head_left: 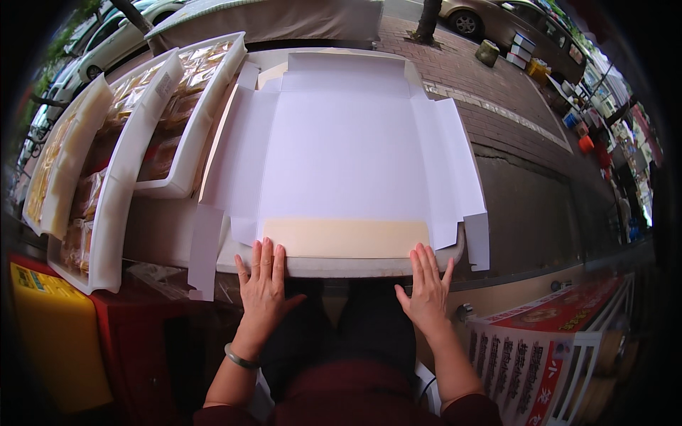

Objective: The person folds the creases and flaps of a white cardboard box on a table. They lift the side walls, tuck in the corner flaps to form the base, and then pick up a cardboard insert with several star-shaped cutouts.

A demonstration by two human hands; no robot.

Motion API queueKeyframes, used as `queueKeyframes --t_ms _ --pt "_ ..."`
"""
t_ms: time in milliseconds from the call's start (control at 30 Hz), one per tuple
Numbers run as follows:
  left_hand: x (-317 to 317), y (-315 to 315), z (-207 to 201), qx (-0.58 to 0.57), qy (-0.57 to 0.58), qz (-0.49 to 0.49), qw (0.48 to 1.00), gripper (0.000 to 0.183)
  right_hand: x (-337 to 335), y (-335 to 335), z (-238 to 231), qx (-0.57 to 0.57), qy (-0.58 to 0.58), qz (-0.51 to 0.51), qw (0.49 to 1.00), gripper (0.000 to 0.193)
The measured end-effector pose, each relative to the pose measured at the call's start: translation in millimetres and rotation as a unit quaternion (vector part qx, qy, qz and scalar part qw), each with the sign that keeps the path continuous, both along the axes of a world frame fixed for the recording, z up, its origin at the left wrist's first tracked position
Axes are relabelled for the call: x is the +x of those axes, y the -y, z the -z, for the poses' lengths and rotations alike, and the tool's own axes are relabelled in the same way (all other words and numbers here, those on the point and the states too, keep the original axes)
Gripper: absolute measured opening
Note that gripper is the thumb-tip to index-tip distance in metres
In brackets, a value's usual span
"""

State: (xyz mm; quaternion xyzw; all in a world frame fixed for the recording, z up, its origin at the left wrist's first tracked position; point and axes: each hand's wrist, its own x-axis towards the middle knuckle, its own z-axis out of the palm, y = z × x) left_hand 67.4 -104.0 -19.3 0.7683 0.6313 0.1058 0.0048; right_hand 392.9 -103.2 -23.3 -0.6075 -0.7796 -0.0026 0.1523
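Note:
A large white cardboard box blank [346, 156] lies spread out on the table, with its side flaps partly raised. Along its near edge runs a cream-coloured strip [346, 236], apparently the folded-over front flap. My left hand [263, 280] rests its fingertips on the left end of that strip, fingers stretched and thumb out to the side. At the strip's right end my right hand [428, 287] touches down the same way, fingers straight. Neither hand grips anything. A bracelet [240, 357] circles my left wrist.
White plastic trays [114, 206] of wrapped packages stand left of the cardboard. The pale table [341, 268] ends just before my body. A yellow box [60, 334] sits at lower left, a printed red-and-white sign [533, 355] at lower right. Pavement [490, 85] and parked cars lie beyond.

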Motion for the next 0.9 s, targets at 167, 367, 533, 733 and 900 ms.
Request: queueKeyframes --t_ms 167,367,533,733,900 --pt "48 -12 0 0.010 0.063 0.049 0.997 0.127 -52 -12 -17 -0.007 -0.064 -0.105 0.992 0.087" --pt "58 -18 4 0.027 0.029 0.127 0.991 0.109 -61 -22 -6 -0.011 -0.077 -0.199 0.977 0.086" --pt "55 -25 -10 0.009 0.051 0.110 0.993 0.109 -58 -34 -25 0.034 -0.122 -0.184 0.975 0.087" --pt "64 -33 2 0.008 0.042 0.102 0.994 0.110 -82 -50 -18 -0.099 -0.071 -0.227 0.966 0.103" --pt "40 -24 -15 -0.061 0.047 0.117 0.990 0.118 -41 -34 -14 -0.069 -0.071 -0.184 0.978 0.110"
